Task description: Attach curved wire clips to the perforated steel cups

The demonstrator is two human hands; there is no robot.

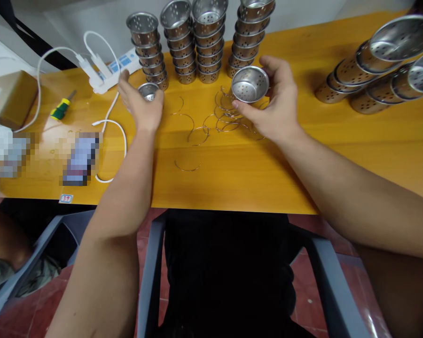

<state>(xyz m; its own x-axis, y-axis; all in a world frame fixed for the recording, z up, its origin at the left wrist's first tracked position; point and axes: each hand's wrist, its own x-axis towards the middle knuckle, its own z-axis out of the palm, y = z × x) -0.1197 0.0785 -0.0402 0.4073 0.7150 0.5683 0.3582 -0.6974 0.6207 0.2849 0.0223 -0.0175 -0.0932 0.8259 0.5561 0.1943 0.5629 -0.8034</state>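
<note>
My right hand (280,101) grips a perforated metal cup (250,84) by its side, thumb at the near rim and fingers behind. The cup's open mouth is tilted towards me, above a loose heap of thin wire rings (229,115). My left hand (141,103) curves around a smaller-looking perforated cup (148,92), mostly hidden by the hand; only its rim and inside show. Just behind that hand rises a stack of the same cups (150,51). Thin curved wires (197,134) lie between my hands, and a single bent wire (187,168) lies nearer me.
More cup stacks (209,42) line the wall, with further stacks (370,70) at the right. Leftwards are a power strip (109,77) with white cables, a screwdriver (61,109), a blurred phone (80,159) and a cardboard box (10,101). Another person's leg (7,234) shows at left.
</note>
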